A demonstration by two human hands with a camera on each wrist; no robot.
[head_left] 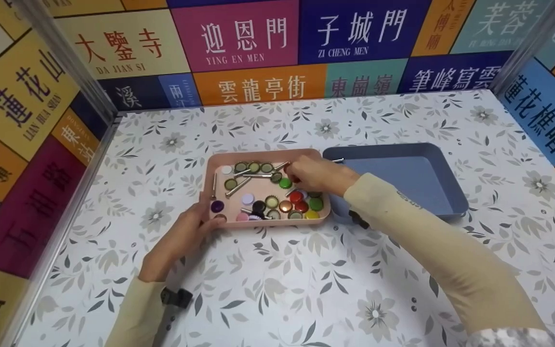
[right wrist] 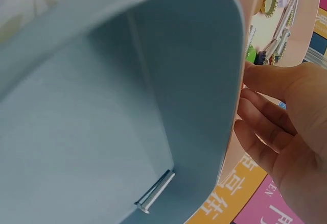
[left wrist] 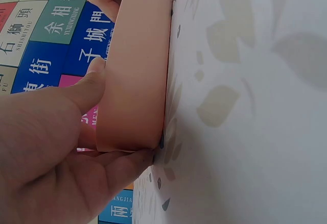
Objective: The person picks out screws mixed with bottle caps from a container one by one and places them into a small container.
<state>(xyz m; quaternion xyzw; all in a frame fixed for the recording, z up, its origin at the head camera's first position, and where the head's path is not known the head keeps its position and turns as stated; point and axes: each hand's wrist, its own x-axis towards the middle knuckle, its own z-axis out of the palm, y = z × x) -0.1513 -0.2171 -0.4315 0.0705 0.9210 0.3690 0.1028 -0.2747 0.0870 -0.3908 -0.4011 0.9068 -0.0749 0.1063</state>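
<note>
A pink tray (head_left: 258,225) on the table holds bottle caps and screws. My left hand (head_left: 191,224) grips its near left corner, the thumb (left wrist: 96,76) at the rim and the fingers around the outside. My right hand (head_left: 313,173) reaches into the tray's far right part with bent fingers, near a green cap (head_left: 285,183) and a red cap (head_left: 296,196). In the right wrist view the blue-grey tray's wall hides the fingertips, so whether they pinch anything cannot be told. Several screws (head_left: 238,187) lie among the caps at the far side.
Right beside the pink tray stands a blue-grey tray (head_left: 403,178), with a screw (right wrist: 155,192) in its corner. Flowered paper covers the table (head_left: 258,289). Panels with printed signs (head_left: 244,38) stand along the back and both sides.
</note>
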